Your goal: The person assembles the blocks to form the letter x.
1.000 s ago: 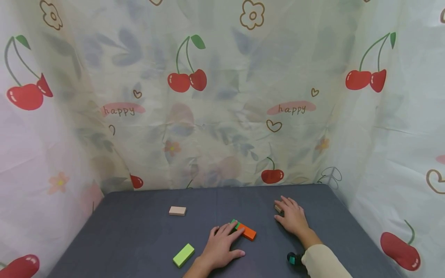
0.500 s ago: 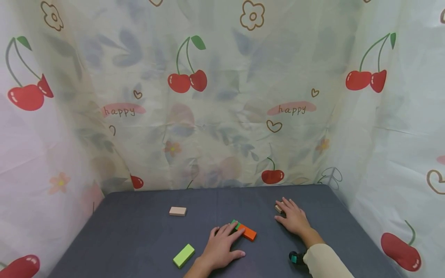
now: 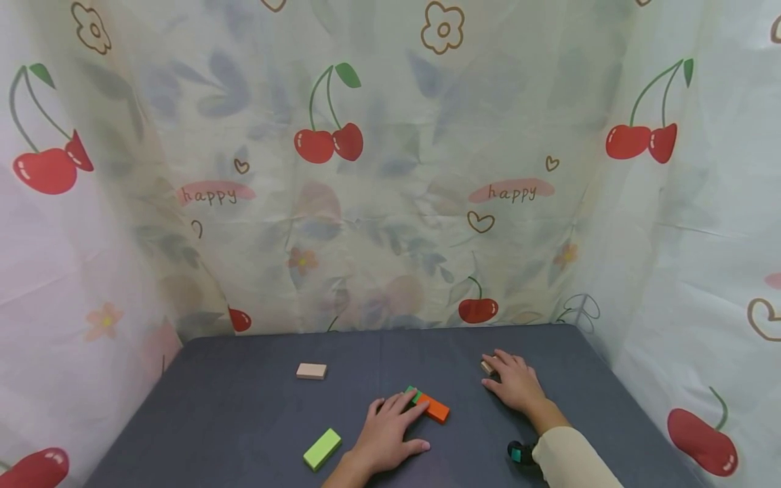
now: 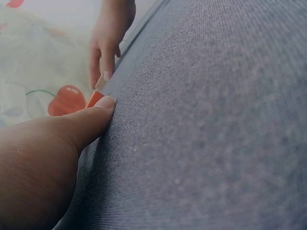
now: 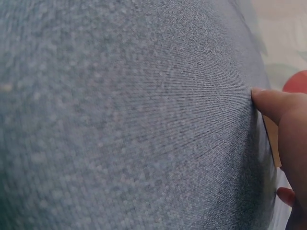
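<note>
My left hand (image 3: pixel 386 435) lies near the front middle of the table, its fingers spread over an orange block (image 3: pixel 437 411) and a green block (image 3: pixel 410 390) that sit end to end. Part of both blocks is hidden beneath the fingers. In the left wrist view, the thumb rests by the cloth, with a corner of the orange block (image 4: pixel 95 98) beyond it. Farther right, my right hand (image 3: pixel 517 385) spreads loosely extended fingers over a small pale wooden block (image 3: pixel 487 367), mostly covered. The right wrist view shows an edge of that wooden block (image 5: pixel 272 139) behind the thumb.
A lime-green block (image 3: pixel 322 449) lies left of the left hand, and a pale wooden block (image 3: pixel 312 371) farther back. A black object with a teal patch (image 3: pixel 520 453) is beside the right sleeve (image 3: pixel 570 455). Cherry-print curtains (image 3: pixel 390 203) surround the dark cloth-covered table (image 3: pixel 238 407).
</note>
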`<state>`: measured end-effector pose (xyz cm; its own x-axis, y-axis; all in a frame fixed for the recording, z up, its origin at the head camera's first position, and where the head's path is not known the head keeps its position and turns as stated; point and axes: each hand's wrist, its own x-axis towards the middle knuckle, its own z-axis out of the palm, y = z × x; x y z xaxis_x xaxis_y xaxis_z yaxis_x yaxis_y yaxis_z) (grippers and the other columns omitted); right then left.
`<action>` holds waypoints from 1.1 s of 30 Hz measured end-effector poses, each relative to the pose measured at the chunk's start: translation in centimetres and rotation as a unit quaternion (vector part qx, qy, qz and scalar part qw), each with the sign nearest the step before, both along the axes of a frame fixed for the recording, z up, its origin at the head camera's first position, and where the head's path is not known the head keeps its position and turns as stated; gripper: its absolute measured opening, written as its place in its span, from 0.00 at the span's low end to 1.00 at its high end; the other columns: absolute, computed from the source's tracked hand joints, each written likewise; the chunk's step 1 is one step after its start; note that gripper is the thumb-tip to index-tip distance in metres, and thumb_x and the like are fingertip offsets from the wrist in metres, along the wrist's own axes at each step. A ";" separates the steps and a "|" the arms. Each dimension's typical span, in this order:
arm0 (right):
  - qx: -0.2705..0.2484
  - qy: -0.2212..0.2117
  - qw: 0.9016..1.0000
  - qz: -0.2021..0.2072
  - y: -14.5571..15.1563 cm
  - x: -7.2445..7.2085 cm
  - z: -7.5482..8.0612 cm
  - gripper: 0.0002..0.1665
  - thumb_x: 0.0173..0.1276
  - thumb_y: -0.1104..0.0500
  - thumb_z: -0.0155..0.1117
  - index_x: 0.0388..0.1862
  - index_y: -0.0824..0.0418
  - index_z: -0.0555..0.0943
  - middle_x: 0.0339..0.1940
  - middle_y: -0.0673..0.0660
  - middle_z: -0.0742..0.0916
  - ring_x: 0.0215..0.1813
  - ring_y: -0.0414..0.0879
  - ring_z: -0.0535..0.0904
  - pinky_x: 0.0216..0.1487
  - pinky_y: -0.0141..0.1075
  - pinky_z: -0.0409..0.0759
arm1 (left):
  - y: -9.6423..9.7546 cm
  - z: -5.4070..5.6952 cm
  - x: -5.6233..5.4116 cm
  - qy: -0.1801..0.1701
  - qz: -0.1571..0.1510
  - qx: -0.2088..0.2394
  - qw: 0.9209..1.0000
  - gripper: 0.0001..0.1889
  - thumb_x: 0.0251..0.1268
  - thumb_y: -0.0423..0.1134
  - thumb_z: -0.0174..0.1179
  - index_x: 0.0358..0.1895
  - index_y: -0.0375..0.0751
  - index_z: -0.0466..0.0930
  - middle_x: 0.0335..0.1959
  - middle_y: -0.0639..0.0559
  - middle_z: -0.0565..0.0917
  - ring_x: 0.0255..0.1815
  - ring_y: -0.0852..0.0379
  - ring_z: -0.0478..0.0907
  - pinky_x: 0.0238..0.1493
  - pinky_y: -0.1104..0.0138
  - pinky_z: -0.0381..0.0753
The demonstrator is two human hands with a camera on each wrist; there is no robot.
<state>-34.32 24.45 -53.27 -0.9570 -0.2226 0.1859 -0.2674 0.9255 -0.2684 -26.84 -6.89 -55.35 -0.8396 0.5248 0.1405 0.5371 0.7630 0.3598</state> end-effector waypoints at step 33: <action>-0.006 0.018 0.999 0.027 -0.4 -0.3 0.5 0.19 0.62 0.44 0.69 0.48 0.50 0.87 0.30 0.46 0.74 0.33 0.43 0.67 0.35 0.40 0.68 | 0.0 0.0 -0.1 -0.003 0.000 0.001 1.000 0.36 0.60 0.70 0.54 0.73 0.68 0.63 0.75 0.58 0.59 0.71 0.50 0.60 0.62 0.41 0.57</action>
<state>-34.61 24.07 -52.81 -0.9361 -0.2722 0.2228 -0.3273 0.9061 -0.2680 -26.90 -6.85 -55.33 -0.8407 0.5241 0.1360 0.5344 0.7627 0.3643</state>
